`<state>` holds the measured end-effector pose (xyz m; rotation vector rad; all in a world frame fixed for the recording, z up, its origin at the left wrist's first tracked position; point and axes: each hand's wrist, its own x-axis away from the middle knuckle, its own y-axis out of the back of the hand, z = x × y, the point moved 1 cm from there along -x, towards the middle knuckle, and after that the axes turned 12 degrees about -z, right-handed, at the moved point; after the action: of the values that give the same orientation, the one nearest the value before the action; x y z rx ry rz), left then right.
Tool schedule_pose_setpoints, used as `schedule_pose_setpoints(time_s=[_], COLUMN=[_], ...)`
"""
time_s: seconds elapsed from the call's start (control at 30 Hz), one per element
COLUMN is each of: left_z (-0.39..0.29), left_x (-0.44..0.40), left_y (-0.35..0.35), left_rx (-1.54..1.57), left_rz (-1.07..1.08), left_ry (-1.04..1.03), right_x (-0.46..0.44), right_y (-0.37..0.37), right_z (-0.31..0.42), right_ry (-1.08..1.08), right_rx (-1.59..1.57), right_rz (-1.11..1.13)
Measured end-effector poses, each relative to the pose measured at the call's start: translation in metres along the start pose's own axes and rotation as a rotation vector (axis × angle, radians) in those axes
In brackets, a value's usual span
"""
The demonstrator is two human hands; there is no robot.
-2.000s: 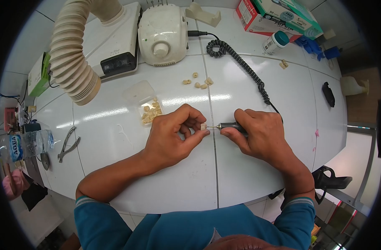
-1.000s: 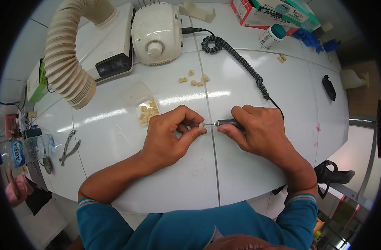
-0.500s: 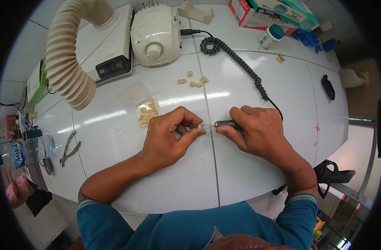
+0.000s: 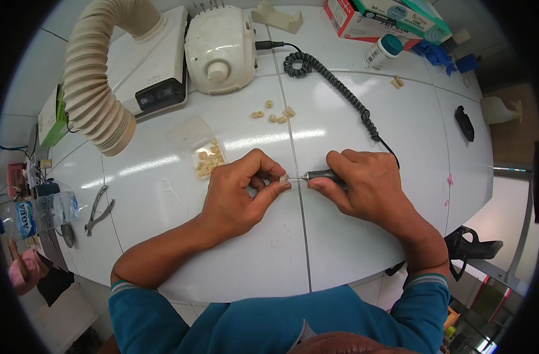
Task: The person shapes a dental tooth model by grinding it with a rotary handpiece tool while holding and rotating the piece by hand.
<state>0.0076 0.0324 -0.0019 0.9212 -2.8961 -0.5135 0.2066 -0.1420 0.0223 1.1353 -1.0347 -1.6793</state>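
Between the thumb and forefinger of my left hand (image 4: 243, 192) is pinched a small cream dental crown (image 4: 283, 178), mostly covered by the fingertips. My right hand (image 4: 364, 186) is wrapped round a dark rotary handpiece (image 4: 324, 176), which points left. Its thin metal bur reaches the crown; whether the tip touches it I cannot tell. Just beyond my left hand, an open clear plastic box (image 4: 194, 134) holds several cream crowns (image 4: 209, 160). More loose crowns (image 4: 273, 118) lie farther back on the table.
A white control unit (image 4: 219, 53) feeds the handpiece through a coiled black cord (image 4: 340, 87). At the back left, a ribbed suction hose (image 4: 89, 88) arches over the table. Pliers (image 4: 98, 211) and a water bottle (image 4: 42, 213) are on the left; a white jar (image 4: 381, 53) stands back right.
My right hand and the handpiece have shifted very slightly to the right. My left hand keeps its pinch in the same place.
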Motion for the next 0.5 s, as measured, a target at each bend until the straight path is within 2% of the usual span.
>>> schedule_pose_setpoints(time_s=[0.5], left_z=[0.0031], left_x=[-0.0006], left_y=[-0.0013], left_rx=[0.030], left_rz=[-0.029], left_ry=[-0.036], right_x=[-0.0015], right_y=[0.0015], right_z=[-0.0004], right_ry=[-0.026], right_rx=[-0.015], right_rz=[0.029])
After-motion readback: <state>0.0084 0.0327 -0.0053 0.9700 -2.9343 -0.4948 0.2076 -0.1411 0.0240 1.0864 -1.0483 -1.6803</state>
